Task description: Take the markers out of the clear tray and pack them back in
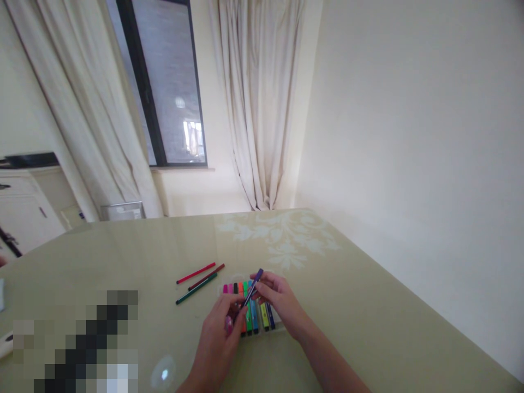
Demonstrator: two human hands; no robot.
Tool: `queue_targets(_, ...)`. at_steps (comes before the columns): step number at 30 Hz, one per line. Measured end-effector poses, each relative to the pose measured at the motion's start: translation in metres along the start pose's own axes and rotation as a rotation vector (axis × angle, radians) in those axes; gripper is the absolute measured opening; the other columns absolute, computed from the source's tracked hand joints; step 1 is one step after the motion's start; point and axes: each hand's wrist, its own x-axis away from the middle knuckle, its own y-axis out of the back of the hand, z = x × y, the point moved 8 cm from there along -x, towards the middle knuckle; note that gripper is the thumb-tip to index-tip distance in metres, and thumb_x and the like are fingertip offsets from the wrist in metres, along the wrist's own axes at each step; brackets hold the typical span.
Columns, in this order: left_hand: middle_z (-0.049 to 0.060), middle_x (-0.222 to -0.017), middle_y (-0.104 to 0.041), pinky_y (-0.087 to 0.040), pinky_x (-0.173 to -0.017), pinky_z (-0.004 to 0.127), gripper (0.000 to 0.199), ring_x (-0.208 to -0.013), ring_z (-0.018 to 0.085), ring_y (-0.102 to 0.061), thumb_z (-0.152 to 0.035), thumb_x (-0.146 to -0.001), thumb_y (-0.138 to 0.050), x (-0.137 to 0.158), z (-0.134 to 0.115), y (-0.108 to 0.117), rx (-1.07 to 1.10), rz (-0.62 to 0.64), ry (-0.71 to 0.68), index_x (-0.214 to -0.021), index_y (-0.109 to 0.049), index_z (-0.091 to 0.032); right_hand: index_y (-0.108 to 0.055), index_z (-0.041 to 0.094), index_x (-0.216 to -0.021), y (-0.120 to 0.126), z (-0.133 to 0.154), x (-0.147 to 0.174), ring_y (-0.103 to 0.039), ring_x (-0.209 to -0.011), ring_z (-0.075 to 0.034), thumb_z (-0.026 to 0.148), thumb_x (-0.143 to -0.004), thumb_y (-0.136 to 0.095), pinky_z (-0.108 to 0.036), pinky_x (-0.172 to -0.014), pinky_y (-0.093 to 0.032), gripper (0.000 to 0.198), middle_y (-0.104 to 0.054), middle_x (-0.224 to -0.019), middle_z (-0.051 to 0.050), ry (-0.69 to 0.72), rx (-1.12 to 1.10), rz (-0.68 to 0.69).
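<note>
A purple marker (pixel 259 275) slants up and to the right between my two hands. My left hand (pixel 219 325) pinches its lower end, while the fingers of my right hand (pixel 277 290) close round its upper, capped end. Below both hands lies a clear plastic case (pixel 280 326) with a row of markers side by side. Pink, black, orange, green, blue and yellow ones show, such as the yellow marker (pixel 264 316); my hands cover part of the row. Left of the case lie three loose markers: a red marker (pixel 196 272), a brownish-red marker (pixel 213 273) and a dark green marker (pixel 196 290).
The pale green table (pixel 368 327) has a glossy top with a white floral pattern near its far corner. A wall (pixel 417 164) borders its right side. Curtains (pixel 262 109) and a window stand behind. A pixelated patch hides the lower left; a white object (pixel 6 344) is at the left edge.
</note>
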Motion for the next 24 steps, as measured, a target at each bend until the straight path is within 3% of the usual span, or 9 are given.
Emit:
queue_targets(4,0.006,-0.098,-0.07,-0.058,-0.076,0.033,0.019,-0.085,0.023,-0.068,-0.038,-0.097,-0.056,0.0,0.0,0.0,-0.074,-0.02,-0.036,-0.106,-0.067,-0.025,-0.073,0.018,-0.109,-0.002,0.0,0.0,-0.072,-0.087,-0.022,0.056,-0.076,-0.08,-0.031,-0.075,-0.053,0.051,-0.077,-0.094,-0.007,-0.012,0.028,0.014)
queue_targets(7,0.009,-0.115,-0.071,-0.059,-0.089,0.037,0.024,-0.103,0.025,-0.069,-0.033,-0.097,-0.057,0.003,-0.005,-0.004,-0.175,-0.007,-0.136,-0.117,-0.067,-0.025,-0.073,0.016,-0.11,0.018,0.006,-0.004,-0.072,-0.085,-0.023,0.057,-0.073,-0.08,-0.032,-0.072,-0.053,0.055,-0.077,-0.09,-0.008,0.01,0.084,-0.08)
queue_targets(10,0.008,-0.132,-0.068,-0.054,-0.104,0.042,0.043,-0.121,0.025,-0.064,-0.025,-0.096,-0.057,0.012,-0.018,-0.023,-0.328,0.138,-0.359,-0.14,-0.058,-0.029,-0.074,0.016,-0.108,0.054,0.017,-0.007,-0.072,-0.079,-0.022,0.056,-0.077,-0.074,-0.03,-0.067,-0.05,0.051,-0.078,-0.088,-0.008,0.058,0.179,-0.216)
queue_targets(13,0.005,-0.137,-0.067,-0.054,-0.105,0.042,0.057,-0.124,0.023,-0.064,-0.019,-0.096,-0.056,0.024,-0.025,-0.044,-0.436,0.329,-0.524,-0.151,-0.046,-0.035,-0.076,0.015,-0.094,0.074,0.018,-0.008,-0.071,-0.074,-0.021,0.05,-0.08,-0.068,-0.027,-0.061,-0.047,0.039,-0.077,-0.081,-0.007,0.033,0.334,-0.216)
queue_targets(18,0.002,-0.132,-0.07,-0.056,-0.101,0.04,0.059,-0.117,0.021,-0.066,-0.008,-0.093,-0.053,0.025,-0.018,-0.049,-0.527,0.327,-0.482,-0.146,-0.052,-0.034,-0.075,0.016,-0.079,0.06,-0.003,-0.007,-0.069,-0.063,-0.018,0.034,-0.082,-0.064,-0.023,-0.052,-0.044,0.021,-0.073,-0.066,-0.003,-0.079,0.571,-0.088)
queue_targets(24,0.001,-0.134,-0.067,-0.054,-0.101,0.048,0.069,-0.12,0.026,-0.062,-0.002,-0.085,-0.055,0.027,-0.012,-0.054,-0.62,0.383,-0.477,-0.141,-0.055,-0.042,-0.074,0.017,-0.083,0.048,-0.008,-0.004,-0.067,-0.056,-0.015,0.013,-0.081,-0.064,-0.024,-0.056,-0.048,0.012,-0.073,-0.067,-0.002,-0.065,0.801,-0.203)
